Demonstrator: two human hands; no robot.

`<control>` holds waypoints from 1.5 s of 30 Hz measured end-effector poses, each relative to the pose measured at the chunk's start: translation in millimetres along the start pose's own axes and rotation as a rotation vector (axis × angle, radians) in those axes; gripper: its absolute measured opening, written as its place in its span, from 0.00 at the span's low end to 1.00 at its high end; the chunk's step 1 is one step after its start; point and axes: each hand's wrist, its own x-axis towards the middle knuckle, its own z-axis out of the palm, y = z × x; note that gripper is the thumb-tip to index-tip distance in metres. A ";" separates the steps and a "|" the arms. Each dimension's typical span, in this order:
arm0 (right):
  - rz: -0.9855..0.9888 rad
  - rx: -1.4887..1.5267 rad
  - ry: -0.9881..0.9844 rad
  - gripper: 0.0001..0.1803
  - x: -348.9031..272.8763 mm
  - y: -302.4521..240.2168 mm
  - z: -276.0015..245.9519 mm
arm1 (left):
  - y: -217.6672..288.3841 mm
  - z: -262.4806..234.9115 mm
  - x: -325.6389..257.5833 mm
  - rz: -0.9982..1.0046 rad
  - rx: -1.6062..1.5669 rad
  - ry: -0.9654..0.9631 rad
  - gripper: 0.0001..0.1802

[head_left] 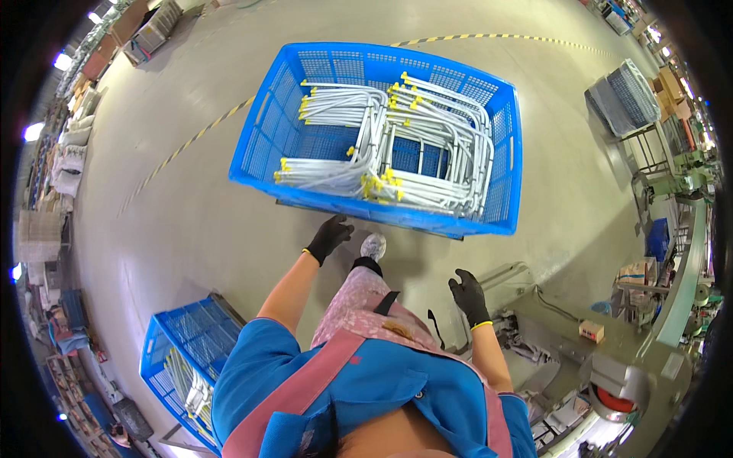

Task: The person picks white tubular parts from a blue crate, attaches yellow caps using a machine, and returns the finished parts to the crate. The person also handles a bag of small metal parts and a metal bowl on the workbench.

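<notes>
A large blue plastic basket (259,172) with mesh walls stands in front of me. Inside it lie stacks of bent white tube frames (435,122) with yellow end pieces. My left hand (330,238), in a black glove, hangs just short of the basket's near side with its fingers loosely apart and nothing in them. Farther to the right and closer to my body is my right hand (470,298), also black-gloved, its fingers spread and holding nothing. Neither hand appears to touch the basket.
A second blue basket (200,336) with similar tubes stands close at my lower left. A machine bench (557,328) is beside my right arm. Grey crates (626,95) stand at the far right. Yellow-and-black tape (187,149) marks the floor.
</notes>
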 end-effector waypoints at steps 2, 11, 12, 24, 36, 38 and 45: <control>0.152 -0.048 -0.123 0.31 48.8 -1.7 0.1 | 19.8 -5.1 71.3 0.136 0.025 0.107 0.30; 0.293 -0.336 -0.251 0.44 168.3 30.1 12.2 | 23.5 -9.3 322.1 -0.040 0.459 0.363 0.52; 0.324 -0.332 -0.256 0.45 171.1 31.9 17.1 | 22.9 -8.3 340.7 -0.283 0.496 0.325 0.63; 0.320 -0.279 -0.230 0.43 172.7 31.2 19.1 | -29.7 55.2 397.7 -0.336 0.617 0.501 0.34; 0.450 -0.193 -0.298 0.43 176.2 30.1 19.2 | -7.4 -25.2 369.0 0.044 0.640 0.122 0.26; 0.424 -0.214 -0.289 0.43 176.8 31.4 21.0 | 10.6 -46.1 352.4 0.029 0.618 0.135 0.22; 0.438 -0.189 -0.240 0.42 176.8 50.7 36.4 | 149.8 -137.0 257.1 -0.053 -0.144 0.001 0.15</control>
